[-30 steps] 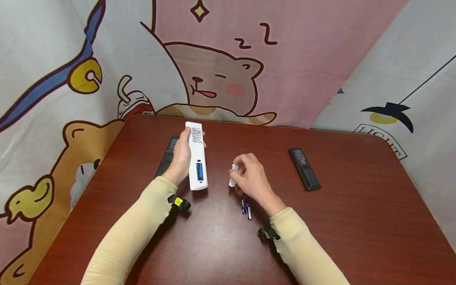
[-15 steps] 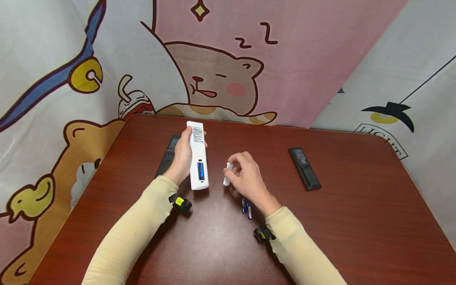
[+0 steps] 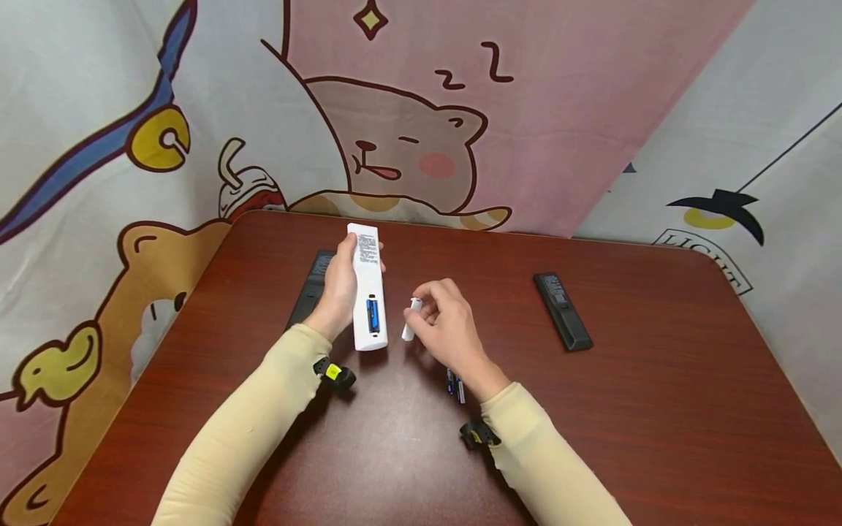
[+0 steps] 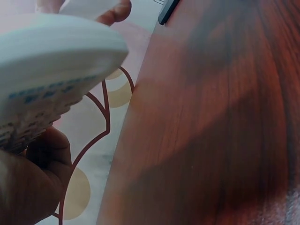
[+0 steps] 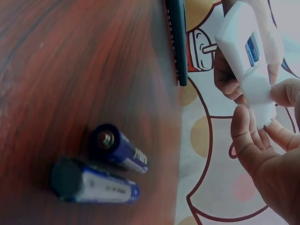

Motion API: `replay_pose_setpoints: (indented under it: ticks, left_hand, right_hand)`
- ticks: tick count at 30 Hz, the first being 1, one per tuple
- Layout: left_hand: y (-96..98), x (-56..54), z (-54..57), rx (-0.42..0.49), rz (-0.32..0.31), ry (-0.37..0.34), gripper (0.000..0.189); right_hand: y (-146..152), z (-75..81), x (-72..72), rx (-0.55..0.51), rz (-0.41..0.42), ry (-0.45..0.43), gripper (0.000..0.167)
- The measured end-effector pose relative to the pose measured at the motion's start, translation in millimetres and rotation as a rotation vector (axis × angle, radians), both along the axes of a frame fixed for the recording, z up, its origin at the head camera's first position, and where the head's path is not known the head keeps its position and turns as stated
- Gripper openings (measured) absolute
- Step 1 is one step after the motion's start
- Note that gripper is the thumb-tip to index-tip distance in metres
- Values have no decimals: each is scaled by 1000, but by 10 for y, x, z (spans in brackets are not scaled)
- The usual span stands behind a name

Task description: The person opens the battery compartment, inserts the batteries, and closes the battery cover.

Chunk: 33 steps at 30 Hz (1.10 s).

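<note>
The one word I can read from here is "LIGHT", lettered on the cartoon cloth behind the table, where two Z-shaped marks float above a sleeping bear. Fine print covers the far end of the white remote's back, too small to make out; the blue marks on its other face, seen from the left wrist, are blurred. The loose batteries' labels are unreadable to me as well.

On the right of the table lies a black remote with a printed label; a second black remote lies at the left, partly hidden by the left hand and forearm. Two blue-and-white batteries lie side by side near the right wrist, which partly covers them from above.

The left hand grasps the white remote, held over the table, back facing up. Its uncovered compartment holds blue battery cells; how many, I can't tell. The right hand pinches a small white cover just beside the remote, apart from it.
</note>
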<state>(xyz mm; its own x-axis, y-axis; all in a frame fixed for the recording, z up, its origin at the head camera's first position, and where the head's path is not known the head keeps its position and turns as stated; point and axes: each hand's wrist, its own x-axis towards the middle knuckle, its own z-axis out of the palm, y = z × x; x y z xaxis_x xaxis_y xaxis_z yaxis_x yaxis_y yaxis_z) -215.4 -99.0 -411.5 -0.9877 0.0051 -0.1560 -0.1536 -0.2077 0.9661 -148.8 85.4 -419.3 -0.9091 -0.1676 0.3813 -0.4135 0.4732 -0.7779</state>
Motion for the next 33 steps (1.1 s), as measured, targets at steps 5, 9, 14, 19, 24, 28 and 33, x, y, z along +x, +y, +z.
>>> replay_pose_setpoints:
  ticks: [5,9,14,19,24,28,33]
  left_hand:
    - [1,4,7,-5,-2,9,64]
    - [-4,9,6,-5,-7,4,64]
    - [5,10,4,6,-6,-6,63]
    - [15,4,2,-4,-6,-6,65]
    - [29,0,1,20,-2,-1,63]
    - [41,4,9,16,-5,-2,63]
    - [56,2,10,17,-7,-2,64]
  right_hand:
    - [-44,-7,7,-35,-5,21,18]
    - [-77,-18,11,-63,-3,28,18]
    - [-113,-31,16,-84,-1,36,18]
    - [-148,-34,23,-94,6,45,18]
    - [-188,-17,35,-110,15,52,20]
    - [-219,12,38,-122,16,68,20]
    - [-248,23,30,-127,22,91,21]
